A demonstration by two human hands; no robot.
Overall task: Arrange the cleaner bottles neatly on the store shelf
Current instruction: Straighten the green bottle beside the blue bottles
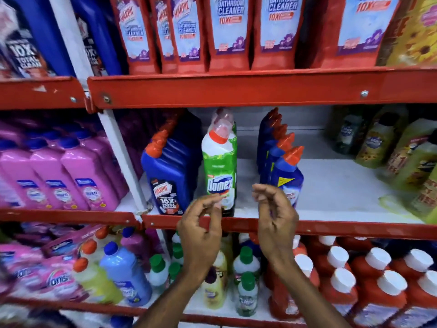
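On the middle shelf (331, 185) stand three rows of cleaner bottles: blue Harpic bottles (169, 176) at the left, green Domex bottles (220, 166) in the centre, and slim blue bottles with orange caps (285, 171) to the right. My left hand (201, 230) hovers just in front of the front Domex bottle's base, fingers curled and loosely apart, holding nothing. My right hand (275, 216) is raised in front of the front slim blue bottle, fingers bent, also with nothing in it.
The red shelf lip (236, 224) runs just under both hands. Green-yellow bottles (387, 150) fill the shelf's right end, with bare white shelf between. Red Harpic pouches (227, 31) line the shelf above. Small bottles and orange ones (338, 280) crowd the shelf below; pink bottles (61, 176) stand at the left.
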